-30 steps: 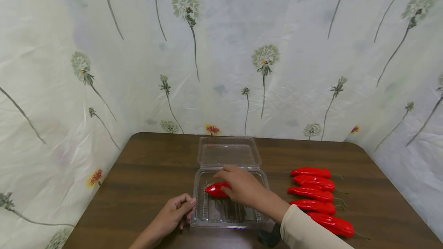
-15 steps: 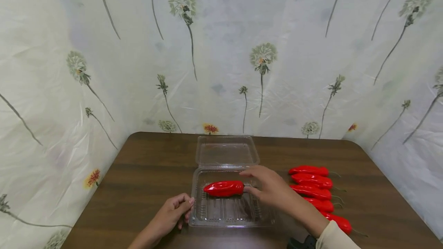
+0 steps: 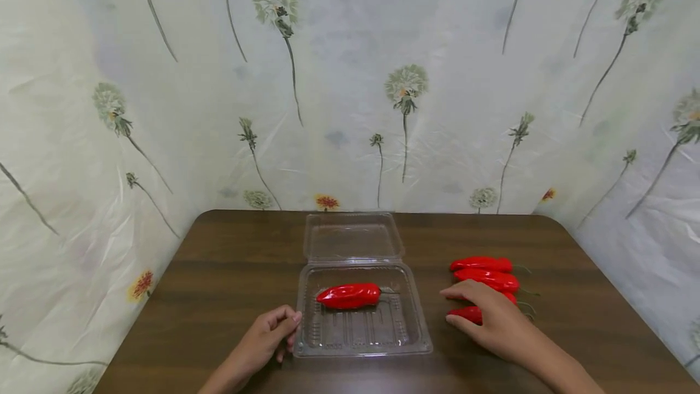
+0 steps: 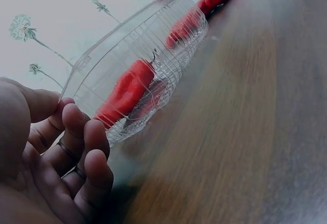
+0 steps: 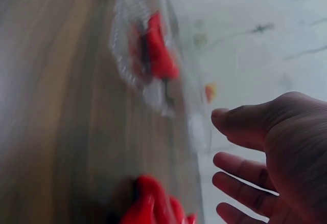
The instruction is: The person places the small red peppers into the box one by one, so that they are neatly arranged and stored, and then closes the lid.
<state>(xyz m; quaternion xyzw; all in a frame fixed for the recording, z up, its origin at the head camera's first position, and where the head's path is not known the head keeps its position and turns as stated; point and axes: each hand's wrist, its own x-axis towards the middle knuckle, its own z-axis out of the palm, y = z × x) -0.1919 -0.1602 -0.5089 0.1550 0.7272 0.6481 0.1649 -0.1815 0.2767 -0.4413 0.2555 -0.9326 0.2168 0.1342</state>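
Note:
A clear plastic clamshell container (image 3: 377, 334) lies with its lid folded back, and one glossy red chili pepper (image 3: 348, 296) rests across its base. Thumb and index finger of my left hand (image 3: 271, 332) pinch the container's left rim; the left wrist view shows the other fingers curled below it. My right hand (image 3: 500, 321) is over the red peppers on the right, thumb and fingers spread with nothing between them. It hides part of that row. In the right wrist view, the right hand (image 5: 271, 157) has its fingers apart, and blurred red peppers (image 5: 153, 203) lie below.
Several red peppers with green stems, such as the farthest pepper (image 3: 481, 264), lie in a row to the right of the container on the brown wooden table (image 3: 240, 260). The transparent lid (image 3: 352, 236) reaches toward the back edge, where a flower-patterned sheet (image 3: 339, 90) hangs.
My right hand has let go of the pepper in the container and moved right, over the row of peppers. The left hand keeps its place at the rim.

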